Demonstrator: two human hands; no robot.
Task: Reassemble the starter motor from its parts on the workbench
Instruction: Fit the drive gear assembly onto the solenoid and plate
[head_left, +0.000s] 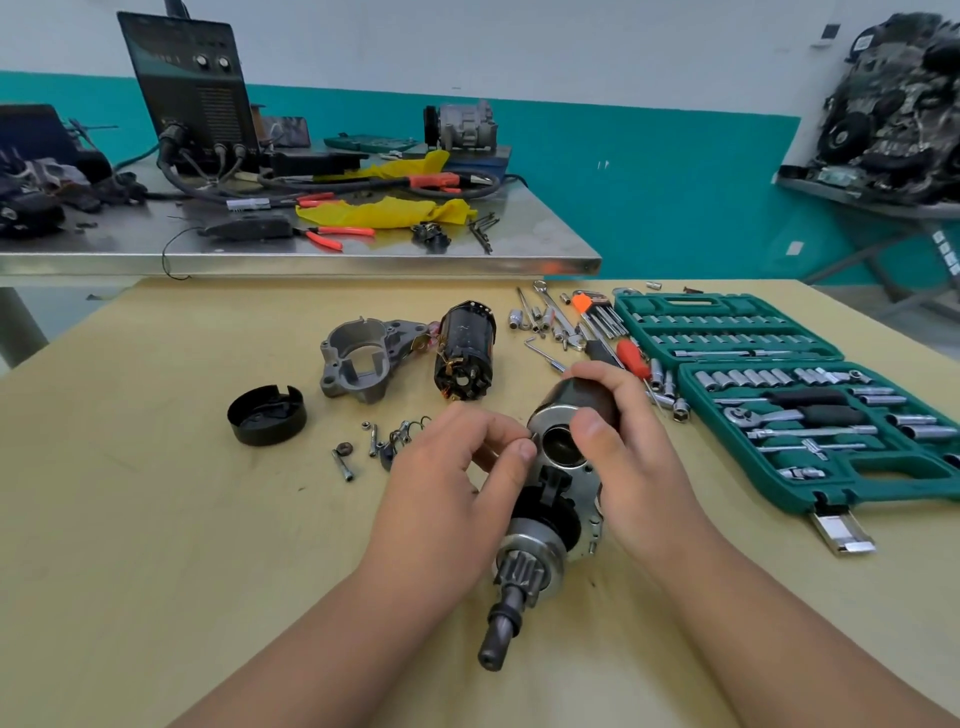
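Right grip around cylindrical solenoid

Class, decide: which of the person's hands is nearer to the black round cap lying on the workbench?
Left. The left hand is right of the black cap, with small loose parts between them; the right hand grips the motor assembly farther right.

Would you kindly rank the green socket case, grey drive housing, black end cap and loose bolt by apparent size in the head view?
Largest to smallest: green socket case, grey drive housing, black end cap, loose bolt.
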